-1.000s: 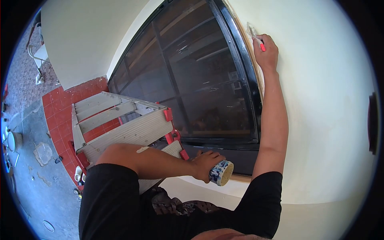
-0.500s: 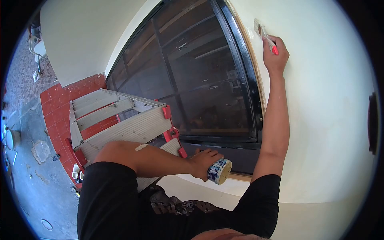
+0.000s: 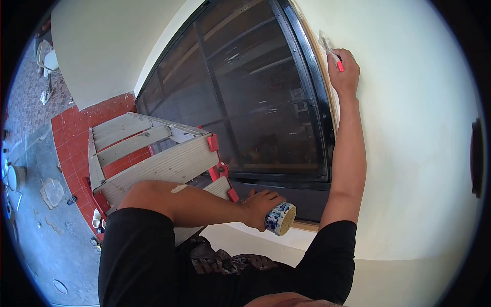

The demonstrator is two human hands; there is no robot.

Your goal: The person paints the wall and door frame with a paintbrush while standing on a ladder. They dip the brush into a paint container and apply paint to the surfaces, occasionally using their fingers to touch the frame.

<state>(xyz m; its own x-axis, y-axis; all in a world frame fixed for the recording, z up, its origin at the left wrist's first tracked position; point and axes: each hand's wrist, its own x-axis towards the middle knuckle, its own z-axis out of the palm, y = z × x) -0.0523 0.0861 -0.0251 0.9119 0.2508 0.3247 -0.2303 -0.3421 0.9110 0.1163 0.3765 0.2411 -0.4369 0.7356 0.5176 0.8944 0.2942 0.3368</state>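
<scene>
The right hand (image 3: 344,75) holds the brush (image 3: 330,50) just beside the wooden trim (image 3: 308,29); light strokes suit here. The left hand (image 3: 259,209) grips the can (image 3: 280,219), better kept level.

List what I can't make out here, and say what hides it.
All in the head view:
Brush: part of the handle, covered by the right hand.
Tub: the gripped side, covered by the left hand.
Ladder: part of it, behind the left arm.
Window: what lies beyond, lost in dark glass.
Dark object at right: full shape, cut off by the picture's black rim.
</scene>
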